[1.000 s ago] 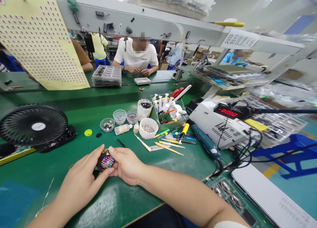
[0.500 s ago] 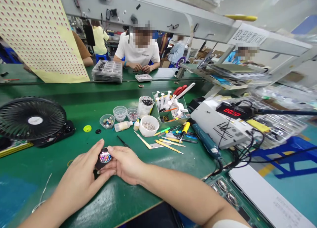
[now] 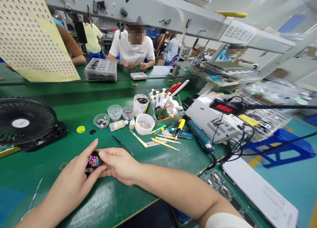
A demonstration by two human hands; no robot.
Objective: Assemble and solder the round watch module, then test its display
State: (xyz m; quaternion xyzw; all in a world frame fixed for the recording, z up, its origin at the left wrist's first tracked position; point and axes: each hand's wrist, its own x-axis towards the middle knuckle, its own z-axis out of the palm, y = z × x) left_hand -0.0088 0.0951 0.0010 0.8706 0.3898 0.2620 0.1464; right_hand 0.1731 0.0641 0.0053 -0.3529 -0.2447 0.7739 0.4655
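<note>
Between both hands, just above the green table [image 3: 104, 205], is a small round black piece [image 3: 94, 160] whose face is covered with multicoloured shiny stones. My left hand [image 3: 76, 171] grips it from the left, thumb beneath and fingers along its far side. From the right, my right hand [image 3: 119, 165] pinches its edge with the thumb on top. Part of the piece is hidden by the fingers, so its exact kind is unclear. Black tweezers [image 3: 123, 145] lie beyond my right hand.
A black fan [image 3: 24, 122] stands at left. Clear cups [image 3: 101, 121], a white bowl of small stones [image 3: 145, 124] and a green tool box [image 3: 164, 113] stand ahead. Yellow-handled tools [image 3: 164, 144] lie near a grey control box [image 3: 210, 119]. A co-worker [image 3: 135, 49] sits opposite.
The view has swung, so most things sit further left in the picture. Both hands keep hold of the black piece, and its stone-covered face shows at a slightly different tilt.
</note>
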